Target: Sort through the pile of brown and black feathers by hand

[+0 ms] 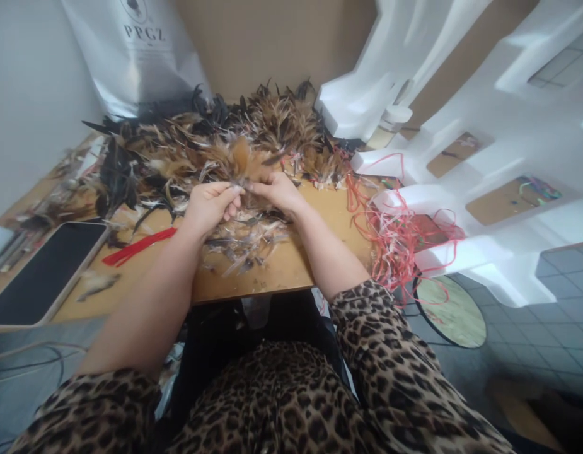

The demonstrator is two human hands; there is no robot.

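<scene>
My left hand (pixel 214 205) and my right hand (pixel 275 189) meet over the table, their fingertips pinched together at the base of a small bunch of brown feathers (pixel 242 157). The feather tips fan upward, away from me. Which hand carries more of the bunch I cannot tell, and the quill ends are hidden by my fingers. Beneath my hands lies a scatter of loose feather scraps (pixel 246 243). Just beyond them spreads a large heap of brown and black feathers (pixel 173 135).
A phone (pixel 45 271) and red strips (pixel 138 246) lie on the left of the table (pixel 272 277). Tangled red string (pixel 399 243) hangs over the right edge beside white foam pieces (pixel 461 246). A small capped bottle (pixel 390 123) and a silver bag (pixel 140 63) stand behind.
</scene>
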